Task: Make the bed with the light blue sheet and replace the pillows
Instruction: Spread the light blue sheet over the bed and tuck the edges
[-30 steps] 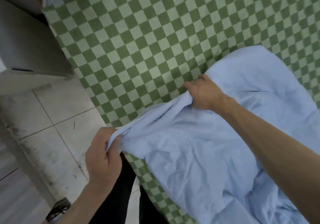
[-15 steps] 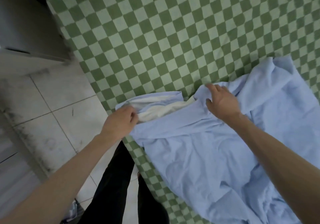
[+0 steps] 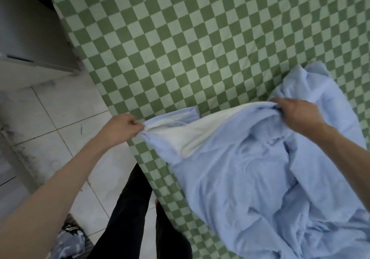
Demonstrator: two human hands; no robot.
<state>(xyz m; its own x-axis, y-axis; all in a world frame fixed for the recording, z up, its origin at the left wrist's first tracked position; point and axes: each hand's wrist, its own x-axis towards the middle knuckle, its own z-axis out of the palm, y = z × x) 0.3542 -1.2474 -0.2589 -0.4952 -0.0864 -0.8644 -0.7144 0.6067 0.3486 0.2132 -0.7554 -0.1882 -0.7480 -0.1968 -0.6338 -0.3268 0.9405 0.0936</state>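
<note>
The light blue sheet (image 3: 250, 178) lies bunched and heavily creased over the near right part of the bed (image 3: 180, 48), which is covered in a green-and-pale checkered cloth pulled fairly flat. The sheet's upper edge is lifted off the bed and stretched between the person's two hands, and along that raised edge a paler, whitish underside (image 3: 192, 136) is turned up toward us.

The left hand (image 3: 122, 128) is out past the bed's side edge, above the floor, with its fingers (image 3: 133, 125) curled tight round a gathered corner of the sheet. The right hand (image 3: 296, 114) is well apart from it, farther in over the bed, knuckles up, fingers folded down over the sheet's edge and gripping it (the fingertips themselves are buried in the cloth). Beyond the right hand another lobe of the sheet rises in a rumpled peak.

The person stands at the bedside in dark trousers (image 3: 128, 214) on a pale tiled floor (image 3: 66, 122) with grimy marks. A grey cabinet (image 3: 30, 38) stands at the upper left, close to the bed's corner. Some blue-and-white patterned fabric (image 3: 68, 240) lies on the floor by the person's feet.
</note>
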